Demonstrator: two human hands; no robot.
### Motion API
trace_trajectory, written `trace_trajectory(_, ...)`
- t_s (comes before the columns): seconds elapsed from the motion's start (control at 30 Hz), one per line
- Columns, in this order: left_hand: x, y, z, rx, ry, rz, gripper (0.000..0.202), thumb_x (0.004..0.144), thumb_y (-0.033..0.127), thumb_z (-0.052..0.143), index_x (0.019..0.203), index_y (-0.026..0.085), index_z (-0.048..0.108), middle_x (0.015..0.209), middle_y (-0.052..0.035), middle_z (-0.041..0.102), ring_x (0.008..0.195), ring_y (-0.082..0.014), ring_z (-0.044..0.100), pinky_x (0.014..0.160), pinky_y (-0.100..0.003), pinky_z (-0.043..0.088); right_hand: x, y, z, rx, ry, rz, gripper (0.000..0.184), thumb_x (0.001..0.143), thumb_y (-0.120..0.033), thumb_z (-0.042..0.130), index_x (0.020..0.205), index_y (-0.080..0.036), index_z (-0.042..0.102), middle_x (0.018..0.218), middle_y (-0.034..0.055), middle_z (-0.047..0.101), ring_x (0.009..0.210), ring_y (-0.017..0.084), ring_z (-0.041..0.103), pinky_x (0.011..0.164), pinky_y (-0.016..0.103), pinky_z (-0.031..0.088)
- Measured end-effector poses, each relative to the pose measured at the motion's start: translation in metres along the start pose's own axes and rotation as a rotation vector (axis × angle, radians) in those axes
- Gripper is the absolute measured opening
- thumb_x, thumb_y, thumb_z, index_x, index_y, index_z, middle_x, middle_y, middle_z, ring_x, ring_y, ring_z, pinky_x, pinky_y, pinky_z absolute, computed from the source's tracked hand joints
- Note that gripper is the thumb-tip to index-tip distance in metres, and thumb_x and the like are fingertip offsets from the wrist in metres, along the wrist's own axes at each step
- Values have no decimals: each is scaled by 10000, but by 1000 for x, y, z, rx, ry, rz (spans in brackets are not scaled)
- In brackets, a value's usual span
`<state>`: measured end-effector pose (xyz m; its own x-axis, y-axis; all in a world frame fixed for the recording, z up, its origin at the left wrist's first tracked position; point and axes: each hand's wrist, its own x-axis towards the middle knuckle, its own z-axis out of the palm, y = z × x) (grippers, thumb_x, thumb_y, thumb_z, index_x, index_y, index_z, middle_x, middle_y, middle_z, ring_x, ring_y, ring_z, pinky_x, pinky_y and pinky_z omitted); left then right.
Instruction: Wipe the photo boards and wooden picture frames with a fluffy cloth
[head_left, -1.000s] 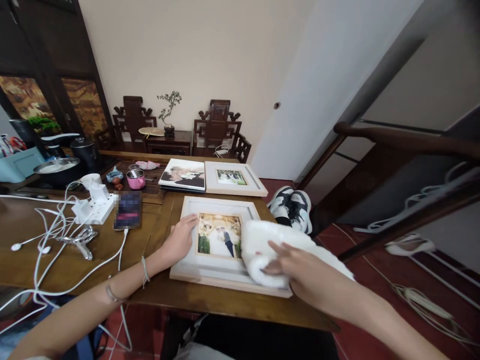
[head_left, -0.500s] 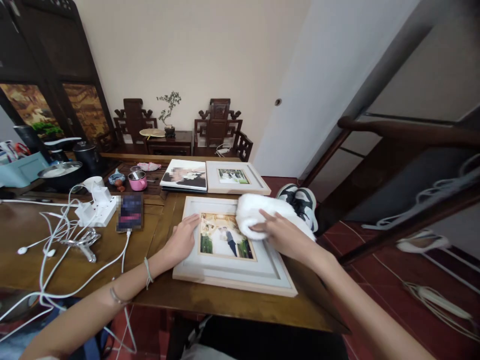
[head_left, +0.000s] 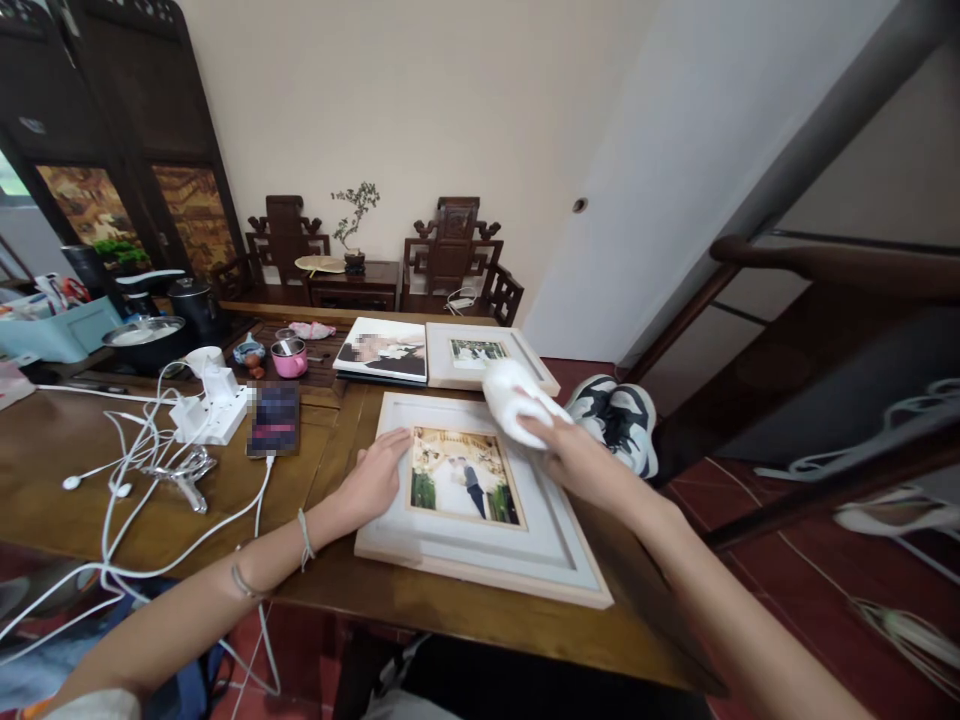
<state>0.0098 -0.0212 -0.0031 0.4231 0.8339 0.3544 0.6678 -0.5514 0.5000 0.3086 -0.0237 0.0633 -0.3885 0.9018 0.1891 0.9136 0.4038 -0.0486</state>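
A white picture frame [head_left: 540, 545] with a colour photo in its middle lies flat on the wooden table [head_left: 465, 625] in front of me. My left hand [head_left: 373, 482] rests flat and open on the frame's left border, fingers stretched toward the photo. My right hand [head_left: 574, 458] is closed on a white cloth [head_left: 511, 398] and holds it over the frame's far right corner.
Behind the frame lie a photo album [head_left: 381, 349] and a second framed photo [head_left: 480, 355]. To the left are a phone [head_left: 274, 418], a white power strip [head_left: 210, 410] with tangled cables, a pink cup [head_left: 289, 357] and pots. Sneakers [head_left: 619, 415] sit beyond the table's right edge.
My right hand has carried the cloth from the frame's near right side up to its far right corner. My left hand has stayed on the left border.
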Motion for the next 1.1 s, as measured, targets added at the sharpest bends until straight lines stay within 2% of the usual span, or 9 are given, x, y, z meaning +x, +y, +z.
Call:
trace_trajectory(0.1, 0, -1, 1, -3, 15, -14, 611, 780, -50, 343, 1312, 163, 556, 1414, -110, 526, 1348, -218, 451, 1156, -490, 339, 33, -4, 4, -96, -19, -25, 717, 692, 81, 383, 1345, -158, 557, 1388, 154, 550, 1319, 328, 454, 1027, 486, 422)
trace_trajectory(0.17, 0, -2, 2, -7, 24, -17, 603, 794, -38, 354, 1326, 172, 542, 1417, -108, 524, 1345, -217, 456, 1155, -490, 341, 27, -21, 7, -190, -63, -66, 690, 700, 87, 388, 1306, -166, 598, 1398, 153, 543, 1307, 374, 451, 1024, 576, 392)
trace_trajectory(0.27, 0, -3, 3, -5, 21, -24, 601, 799, -32, 353, 1338, 171, 525, 1420, -110, 518, 1344, -217, 456, 1151, -484, 347, -20, -52, 8, -260, -89, -140, 708, 657, 93, 416, 1261, -204, 636, 1438, 126, 507, 1281, 389, 471, 1016, 616, 388)
trace_trajectory(0.47, -1, 0, 3, -1, -2, -32, 625, 783, -57, 328, 1351, 139, 502, 1438, -127, 491, 1373, -218, 415, 1162, -475, 329, -116, -85, -15, -10, -231, -247, 790, 618, 55, 460, 1320, -280, 595, 1446, 91, 503, 1338, 365, 422, 1052, 541, 417)
trace_trajectory(0.57, 0, 1, 2, 12, -10, -26, 614, 793, -51, 329, 1345, 149, 509, 1444, -124, 486, 1374, -218, 413, 1162, -480, 325, -98, -86, -14, 31, -242, -120, 808, 643, 55, 444, 1378, -269, 533, 1494, 106, 438, 1364, 371, 381, 1056, 553, 402)
trace_trajectory(0.73, 2, 0, 0, 49, -27, 0, 568, 818, -24, 335, 1331, 137, 519, 1451, -133, 475, 1382, -224, 401, 1161, -478, 324, -4, -54, 2, -17, -67, 135, 649, 816, -44, 403, 1451, -177, 417, 1473, 184, 438, 1373, 402, 341, 1005, 625, 387)
trace_trajectory(0.83, 2, 0, -1, 43, -37, -15, 537, 849, 5, 334, 1344, 123, 504, 1453, -146, 470, 1382, -227, 400, 1162, -479, 320, 28, -36, 10, -97, -66, 53, 613, 793, -32, 426, 1385, -165, 511, 1462, 158, 470, 1400, 424, 260, 1031, 703, 281)
trace_trajectory(0.93, 2, 2, -2, 34, -34, -42, 503, 888, 52, 337, 1367, 115, 478, 1466, -155, 452, 1386, -236, 395, 1161, -491, 314, 14, -39, 12, -116, -107, -95, 646, 736, 30, 419, 1330, -167, 577, 1515, 124, 398, 1418, 421, 218, 1060, 723, 212)
trace_trajectory(1.1, 3, 8, -3, 39, -30, -41, 456, 926, 128, 358, 1366, 117, 477, 1462, -159, 458, 1379, -247, 404, 1159, -482, 314, -72, -77, -22, 61, -300, -176, 751, 678, 74, 401, 1333, -246, 581, 1499, 79, 431, 1429, 360, 235, 1103, 676, 228)
